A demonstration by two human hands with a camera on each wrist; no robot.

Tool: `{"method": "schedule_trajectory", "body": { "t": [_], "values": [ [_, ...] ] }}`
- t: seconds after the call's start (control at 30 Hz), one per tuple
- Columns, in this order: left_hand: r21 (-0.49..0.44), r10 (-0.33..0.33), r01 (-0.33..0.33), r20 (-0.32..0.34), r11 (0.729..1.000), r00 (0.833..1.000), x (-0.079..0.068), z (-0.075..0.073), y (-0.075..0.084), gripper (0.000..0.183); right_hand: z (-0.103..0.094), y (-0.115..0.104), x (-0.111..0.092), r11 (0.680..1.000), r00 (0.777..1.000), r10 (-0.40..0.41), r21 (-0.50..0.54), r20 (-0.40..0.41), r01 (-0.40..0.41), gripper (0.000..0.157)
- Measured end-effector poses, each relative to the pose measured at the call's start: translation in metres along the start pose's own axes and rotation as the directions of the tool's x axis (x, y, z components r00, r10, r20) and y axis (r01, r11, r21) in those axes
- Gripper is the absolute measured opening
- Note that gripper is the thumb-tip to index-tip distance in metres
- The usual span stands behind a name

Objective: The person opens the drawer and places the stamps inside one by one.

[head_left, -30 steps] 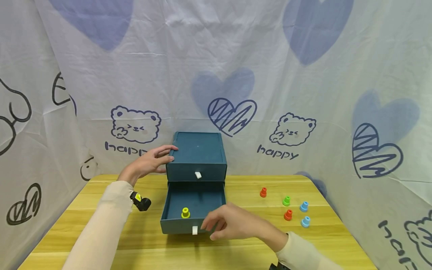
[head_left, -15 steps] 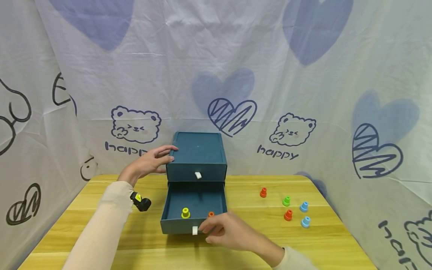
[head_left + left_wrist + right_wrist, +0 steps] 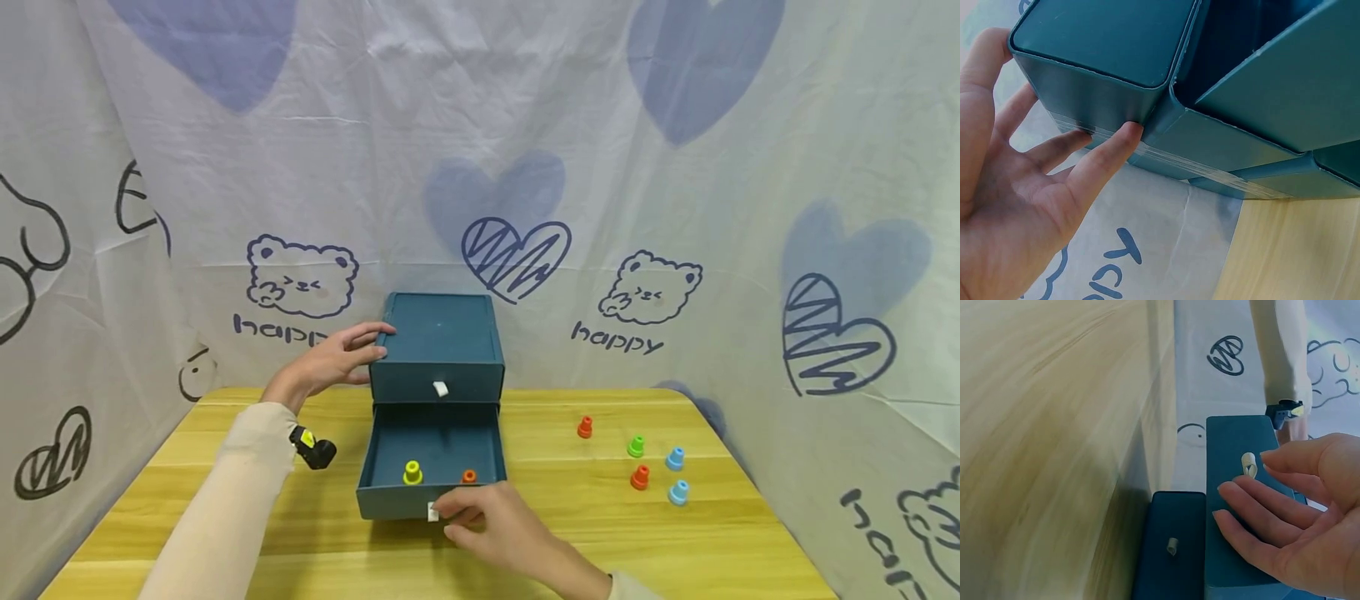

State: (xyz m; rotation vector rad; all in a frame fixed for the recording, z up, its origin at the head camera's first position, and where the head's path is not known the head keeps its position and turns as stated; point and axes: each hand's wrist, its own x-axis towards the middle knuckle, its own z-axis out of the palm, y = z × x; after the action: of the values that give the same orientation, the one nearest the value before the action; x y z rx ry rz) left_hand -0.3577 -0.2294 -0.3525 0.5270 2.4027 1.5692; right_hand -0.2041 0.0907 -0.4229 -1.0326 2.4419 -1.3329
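A dark teal drawer cabinet (image 3: pixel 442 329) stands on the table. My left hand (image 3: pixel 337 362) rests its spread fingertips on the cabinet's upper left edge and side; in the left wrist view the fingers (image 3: pixel 1107 159) lie along the taped wall. One drawer (image 3: pixel 397 502) below the top one is pulled out, holding a small yellow stepped plastic peg (image 3: pixel 412 473) and an orange one (image 3: pixel 468 477). My right hand (image 3: pixel 498 529) is at that drawer's white pull tab (image 3: pixel 1249 464), thumb and fingertips to either side of it with a small gap showing.
Several loose pegs lie on the wooden table's right side: red (image 3: pixel 585 427), green (image 3: pixel 636 447) and light blue (image 3: pixel 678 492). A closed drawer with its own tab (image 3: pixel 1172 545) sits under the open one. A printed cloth (image 3: pixel 480 125) hangs behind.
My right hand has moved left along the drawer front to the white tab, uncovering the orange peg inside. My left hand has stayed on the cabinet.
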Motion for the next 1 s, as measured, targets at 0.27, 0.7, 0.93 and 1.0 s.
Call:
{"method": "schedule_trajectory", "body": {
  "t": [0.27, 0.7, 0.93, 1.0],
  "values": [
    [-0.004, -0.006, 0.006, 0.000, 1.000, 1.000, 0.001, 0.000, 0.001, 0.061, 0.003, 0.002, -0.001, 0.999, 0.998, -0.004, 0.042, -0.060, 0.006, 0.019],
    [-0.007, 0.005, -0.005, 0.011, 1.000, 1.000, 0.002, -0.001, 0.000, 0.062, 0.009, -0.001, 0.006, 0.998, 0.999, 0.024, 0.051, -0.047, -0.022, 0.019],
    [0.004, 0.009, -0.009, 0.007, 1.000, 1.000, 0.001, 0.000, 0.000, 0.061, 0.013, 0.001, 0.008, 0.997, 0.995, 0.048, 0.069, -0.082, -0.042, 0.017],
    [0.004, 0.006, -0.006, 0.005, 1.000, 1.000, 0.000, 0.000, 0.000, 0.060, 0.014, 0.001, 0.008, 0.996, 0.994, 0.056, 0.068, -0.096, -0.049, 0.017]
  ]
}}
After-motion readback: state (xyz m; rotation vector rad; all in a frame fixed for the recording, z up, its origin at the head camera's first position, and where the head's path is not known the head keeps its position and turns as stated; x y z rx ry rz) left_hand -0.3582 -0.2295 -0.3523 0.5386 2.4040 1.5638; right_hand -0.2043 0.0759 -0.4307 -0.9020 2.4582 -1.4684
